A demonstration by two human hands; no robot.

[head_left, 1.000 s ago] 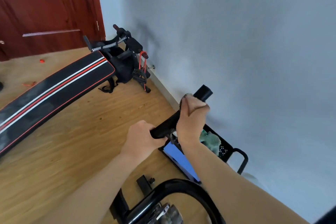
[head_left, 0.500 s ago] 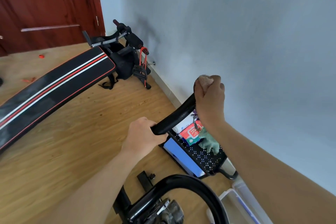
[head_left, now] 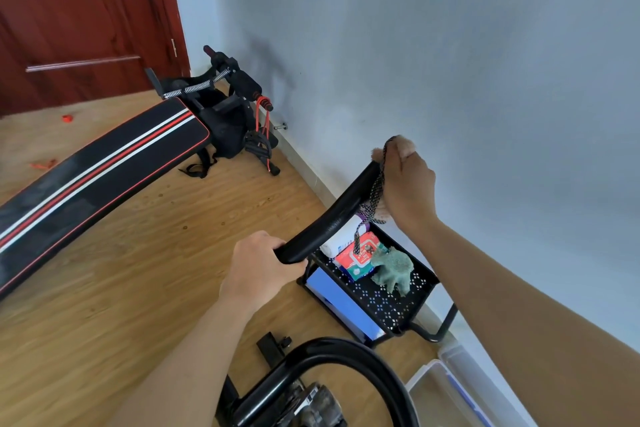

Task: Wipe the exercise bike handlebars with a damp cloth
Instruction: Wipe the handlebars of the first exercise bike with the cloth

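Fingers of the right hand (head_left: 408, 184) were closed around the cloth (head_left: 398, 146) at the very tip of the handlebar (head_left: 332, 215), right of centre in the frame, with tan fabric bunched above the fist and a patterned cord (head_left: 375, 191) hanging below it. A second earlier that hand had gripped lower, with the bar's end cap bare above it; the cap was now covered, so the stroke had run outward to the end. The left hand (head_left: 259, 267) stayed clenched on the lower end of the same bar, below centre, steadying it. That grip looked wiped along its upper length; the stretch under the left hand probably remained. Behind, at lower right, a black rack (head_left: 391, 302) held a green rag (head_left: 393, 269).
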